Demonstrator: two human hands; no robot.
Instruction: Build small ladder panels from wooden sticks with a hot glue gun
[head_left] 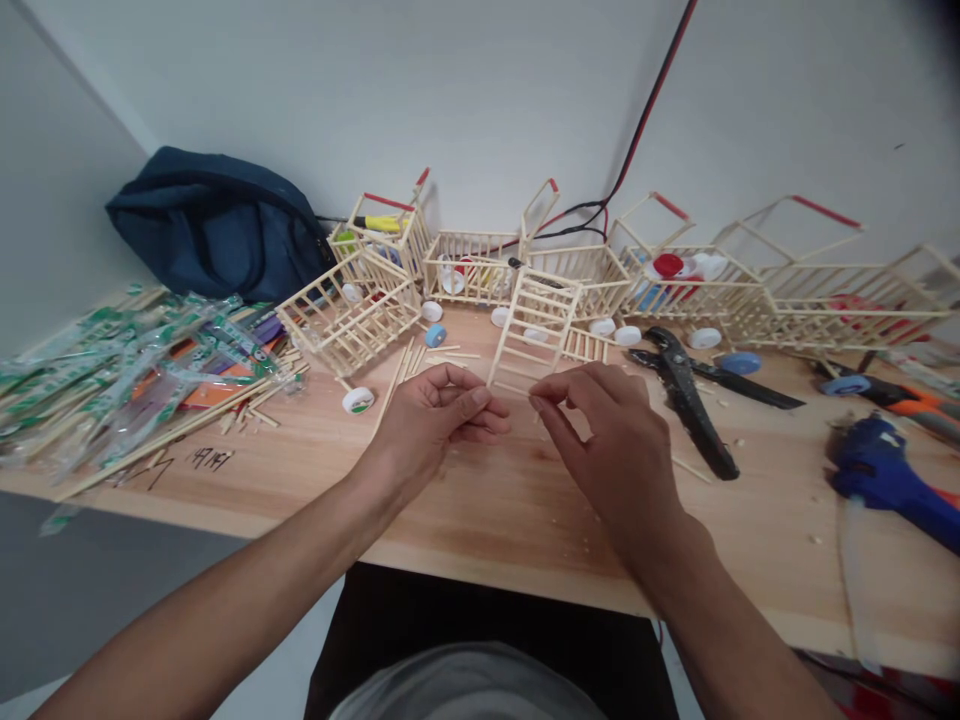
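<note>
Stick frame (535, 326) | long axis: away, leaning right | near end: hands (448, 405) (611, 440)

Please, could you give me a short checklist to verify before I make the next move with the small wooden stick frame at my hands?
1. Left hand at the lower left end of the ladder-shaped pale wooden stick frame: ok.
2. Right hand firmly gripping the frame: cannot tell; fingers hide the contact.
3. Loose pale wooden sticks away from the left hand: not ok; some lie beside it.
4. Black-handled pliers apart from the right hand: ok.
5. Blue plastic glue gun hot: cannot tell.
</note>
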